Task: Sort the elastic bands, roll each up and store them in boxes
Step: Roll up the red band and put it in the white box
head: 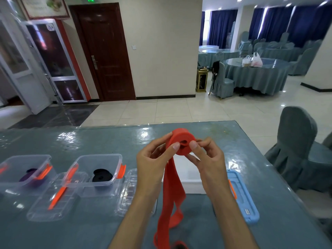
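Red band: partly rolled into a thick coil held above the tabletop; its loose tail hangs down toward the person.
Left hand: grip closed on the coil's left side, thumb on its face.
Right hand: grip closed on the coil's right side, thumb near the centre hole.
Black band: rolled, lying in a clear box.
Purple band: rolled, lying in the leftmost clear box.
Blue lid: flat on the tabletop, right of the hands.

Red band; black roll; purple roll; blue lid.
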`<state>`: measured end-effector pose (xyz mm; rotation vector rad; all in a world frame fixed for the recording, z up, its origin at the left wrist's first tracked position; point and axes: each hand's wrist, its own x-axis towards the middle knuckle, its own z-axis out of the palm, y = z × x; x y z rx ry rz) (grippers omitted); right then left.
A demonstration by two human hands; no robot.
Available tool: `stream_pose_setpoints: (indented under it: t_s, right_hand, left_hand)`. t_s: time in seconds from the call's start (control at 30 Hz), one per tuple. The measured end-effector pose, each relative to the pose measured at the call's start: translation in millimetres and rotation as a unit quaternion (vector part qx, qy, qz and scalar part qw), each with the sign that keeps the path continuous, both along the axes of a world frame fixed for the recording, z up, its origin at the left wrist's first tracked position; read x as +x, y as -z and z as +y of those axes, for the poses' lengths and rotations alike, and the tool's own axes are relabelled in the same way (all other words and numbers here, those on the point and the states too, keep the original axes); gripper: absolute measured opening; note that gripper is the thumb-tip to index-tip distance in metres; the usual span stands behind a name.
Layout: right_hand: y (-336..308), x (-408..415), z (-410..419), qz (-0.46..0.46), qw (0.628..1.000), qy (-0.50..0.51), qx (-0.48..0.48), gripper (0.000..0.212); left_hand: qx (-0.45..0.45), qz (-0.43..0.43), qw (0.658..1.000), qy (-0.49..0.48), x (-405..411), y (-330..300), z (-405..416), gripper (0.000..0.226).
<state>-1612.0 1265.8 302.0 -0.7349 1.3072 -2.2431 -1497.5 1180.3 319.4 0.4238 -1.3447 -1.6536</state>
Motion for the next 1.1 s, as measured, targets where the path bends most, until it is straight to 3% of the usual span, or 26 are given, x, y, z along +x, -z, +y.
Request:
stream_pose_setpoints:
  t_s: [0.1, 0.3, 0.47, 0.63, 0.83, 1.1]
  right_hand:
    - [1, 1, 2, -0.002, 1.000, 0.014, 0.003, 0.034]
    - [-5, -6, 14, 0.012, 0.998, -0.060, 0.035, 0.032]
    - [-19, -14, 22, 0.071, 0.994, -0.003, 0.085, 0.030]
    - [-18, -11, 20, 0.109, 0.992, 0.041, 0.052, 0.015]
    - [-15, -18, 26, 0.104, 0.993, -0.031, 0.047, 0.020]
    - [-13, -13, 25, 0.068, 0.998, 0.009, -0.009, 0.022]
  left_hand:
    - [-0.006, -0.007, 1.000, -0.020, 0, 0, 1, 0.046]
    - [0.014, -0.024, 1.000, 0.011, 4, 8, -7, 0.054]
    - [-0.024, -0.062, 0.997, 0.038, 5, 12, -6, 0.050]
    - [-0.018, -0.055, 0.998, 0.036, 3, 10, -5, 0.037]
    - [-0.045, -0.062, 0.995, 0.056, 9, 7, -10, 0.037]
    - [-0.110, -0.114, 0.984, 0.081, 12, 5, -12, 0.044]
